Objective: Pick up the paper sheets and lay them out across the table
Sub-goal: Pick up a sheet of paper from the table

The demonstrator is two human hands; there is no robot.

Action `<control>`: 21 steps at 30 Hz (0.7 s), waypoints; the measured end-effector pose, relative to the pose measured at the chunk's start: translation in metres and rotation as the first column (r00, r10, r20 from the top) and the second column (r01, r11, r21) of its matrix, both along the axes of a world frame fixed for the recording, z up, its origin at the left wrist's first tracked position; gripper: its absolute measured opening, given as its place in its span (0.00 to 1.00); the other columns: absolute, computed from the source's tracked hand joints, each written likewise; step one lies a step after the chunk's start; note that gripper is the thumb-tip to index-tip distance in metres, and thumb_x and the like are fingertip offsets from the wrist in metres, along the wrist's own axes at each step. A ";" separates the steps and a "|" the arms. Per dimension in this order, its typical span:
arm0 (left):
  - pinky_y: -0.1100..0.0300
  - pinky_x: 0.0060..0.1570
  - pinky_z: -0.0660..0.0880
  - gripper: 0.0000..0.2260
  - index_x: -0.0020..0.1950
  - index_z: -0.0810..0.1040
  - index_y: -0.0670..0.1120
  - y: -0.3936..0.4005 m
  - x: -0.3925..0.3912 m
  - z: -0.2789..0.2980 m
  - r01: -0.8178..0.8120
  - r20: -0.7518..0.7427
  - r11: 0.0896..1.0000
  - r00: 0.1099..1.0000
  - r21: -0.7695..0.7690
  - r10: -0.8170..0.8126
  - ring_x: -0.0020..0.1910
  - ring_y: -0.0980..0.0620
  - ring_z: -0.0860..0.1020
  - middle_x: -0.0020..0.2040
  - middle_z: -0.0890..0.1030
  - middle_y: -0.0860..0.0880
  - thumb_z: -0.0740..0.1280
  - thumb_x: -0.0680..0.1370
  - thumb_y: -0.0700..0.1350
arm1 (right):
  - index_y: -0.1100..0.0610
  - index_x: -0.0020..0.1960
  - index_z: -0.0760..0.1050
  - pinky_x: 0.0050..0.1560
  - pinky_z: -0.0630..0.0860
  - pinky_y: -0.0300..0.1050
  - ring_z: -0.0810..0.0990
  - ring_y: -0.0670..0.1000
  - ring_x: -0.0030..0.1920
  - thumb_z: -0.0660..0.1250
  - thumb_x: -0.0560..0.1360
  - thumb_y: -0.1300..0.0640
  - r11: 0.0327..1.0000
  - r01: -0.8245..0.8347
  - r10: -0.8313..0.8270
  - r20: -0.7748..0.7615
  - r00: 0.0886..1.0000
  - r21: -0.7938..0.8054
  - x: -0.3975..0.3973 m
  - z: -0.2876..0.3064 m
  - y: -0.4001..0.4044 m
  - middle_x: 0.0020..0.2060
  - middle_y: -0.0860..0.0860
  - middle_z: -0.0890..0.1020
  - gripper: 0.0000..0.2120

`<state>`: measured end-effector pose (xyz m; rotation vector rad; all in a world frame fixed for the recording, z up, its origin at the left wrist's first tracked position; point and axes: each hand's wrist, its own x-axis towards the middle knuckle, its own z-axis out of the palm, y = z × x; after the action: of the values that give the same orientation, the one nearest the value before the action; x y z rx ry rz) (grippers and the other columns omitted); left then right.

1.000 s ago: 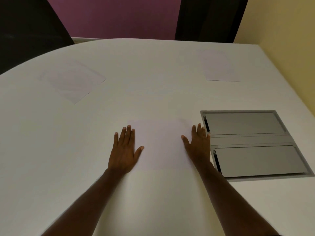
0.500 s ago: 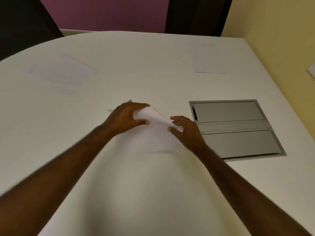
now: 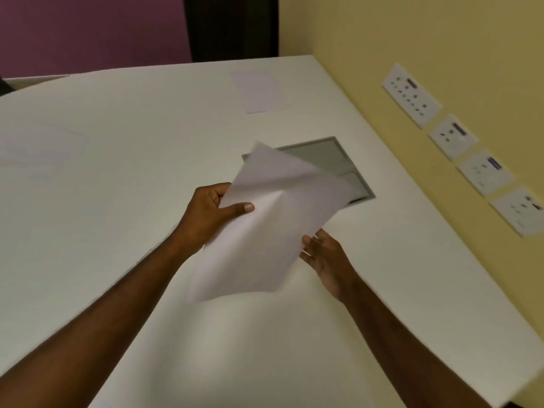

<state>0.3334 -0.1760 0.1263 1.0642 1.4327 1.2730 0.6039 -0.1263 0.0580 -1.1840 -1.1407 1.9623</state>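
A white paper sheet (image 3: pixel 273 228) is lifted off the white table (image 3: pixel 132 178) and hangs curled and tilted above its middle. My left hand (image 3: pixel 212 213) pinches its left edge, thumb on top. My right hand (image 3: pixel 323 254) is at the sheet's lower right edge, fingers spread under it, with no clear grip. A second sheet (image 3: pixel 259 89) lies flat at the far side of the table. A third sheet (image 3: pixel 41 148) lies flat at the left, faint against the tabletop.
A grey metal hatch (image 3: pixel 321 154) is set into the table behind the lifted sheet. A yellow wall (image 3: pixel 412 39) runs along the table's right edge with several white socket plates (image 3: pixel 410 94). Purple wall and a dark panel stand beyond the far edge.
The sheet that lay flat under both palms has been picked up by my left hand and raised off the table. My view has swung to the right.
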 end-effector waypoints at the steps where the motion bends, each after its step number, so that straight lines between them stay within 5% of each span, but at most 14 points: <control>1: 0.66 0.35 0.78 0.09 0.46 0.86 0.58 -0.004 0.018 0.001 -0.015 0.029 1.000 0.999 -0.010 0.016 0.39 0.54 0.86 0.43 0.88 0.54 0.79 0.69 0.46 | 0.53 0.62 0.80 0.62 0.79 0.48 0.83 0.52 0.61 0.76 0.71 0.51 0.999 0.034 -0.034 0.000 0.999 -0.018 0.017 -0.002 -0.012 0.59 0.52 0.84 0.20; 3: 0.65 0.35 0.79 0.08 0.46 0.86 0.57 -0.010 0.055 -0.002 -0.045 0.074 0.998 0.996 -0.032 0.048 0.40 0.53 0.86 0.44 0.88 0.53 0.79 0.70 0.47 | 0.58 0.60 0.82 0.55 0.81 0.45 0.83 0.56 0.60 0.74 0.73 0.55 0.986 0.160 -0.159 0.029 0.987 -0.036 0.053 -0.001 -0.030 0.58 0.56 0.85 0.17; 6: 0.65 0.36 0.79 0.08 0.48 0.85 0.53 -0.019 0.111 -0.019 -0.103 0.076 0.990 0.991 -0.093 0.110 0.41 0.56 0.86 0.45 0.88 0.52 0.78 0.71 0.49 | 0.56 0.41 0.85 0.47 0.81 0.43 0.85 0.56 0.47 0.74 0.73 0.57 0.967 0.253 -0.252 0.196 0.948 0.022 0.110 0.008 -0.045 0.44 0.54 0.87 0.04; 9: 0.63 0.34 0.79 0.10 0.51 0.84 0.45 -0.029 0.169 -0.049 -0.127 0.038 0.970 0.990 -0.206 0.138 0.38 0.57 0.85 0.48 0.86 0.46 0.77 0.73 0.48 | 0.53 0.29 0.76 0.36 0.72 0.43 0.74 0.51 0.33 0.76 0.71 0.57 0.958 0.250 -0.285 0.411 0.866 0.137 0.170 0.014 -0.046 0.30 0.49 0.77 0.15; 14: 0.41 0.41 0.84 0.21 0.53 0.78 0.30 -0.044 0.251 -0.102 0.024 0.128 0.869 0.991 -0.495 0.046 0.43 0.38 0.85 0.49 0.84 0.35 0.78 0.71 0.45 | 0.70 0.41 0.79 0.35 0.71 0.42 0.75 0.52 0.36 0.76 0.70 0.59 0.958 0.197 -0.285 0.635 0.718 0.208 0.255 0.002 -0.044 0.35 0.56 0.79 0.14; 19: 0.47 0.32 0.84 0.17 0.37 0.73 0.39 -0.050 0.301 -0.135 0.096 0.136 0.807 0.991 -0.583 -0.020 0.28 0.42 0.83 0.35 0.81 0.36 0.80 0.70 0.45 | 0.74 0.40 0.74 0.40 0.65 0.45 0.70 0.52 0.36 0.76 0.71 0.56 0.977 0.098 -0.212 0.794 0.570 0.190 0.310 -0.026 -0.051 0.34 0.56 0.73 0.20; 21: 0.50 0.29 0.83 0.18 0.34 0.71 0.40 -0.051 0.316 -0.147 0.083 0.098 0.793 0.995 -0.604 -0.029 0.27 0.43 0.83 0.33 0.81 0.37 0.79 0.70 0.45 | 0.67 0.35 0.72 0.40 0.64 0.45 0.70 0.52 0.36 0.75 0.72 0.55 0.979 0.067 -0.198 0.835 0.513 0.192 0.323 -0.039 -0.053 0.33 0.56 0.71 0.18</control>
<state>0.6495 -0.2273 -0.0212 0.5946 1.5780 0.7078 0.9265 -0.1791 0.0194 -2.1990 -1.5302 1.0773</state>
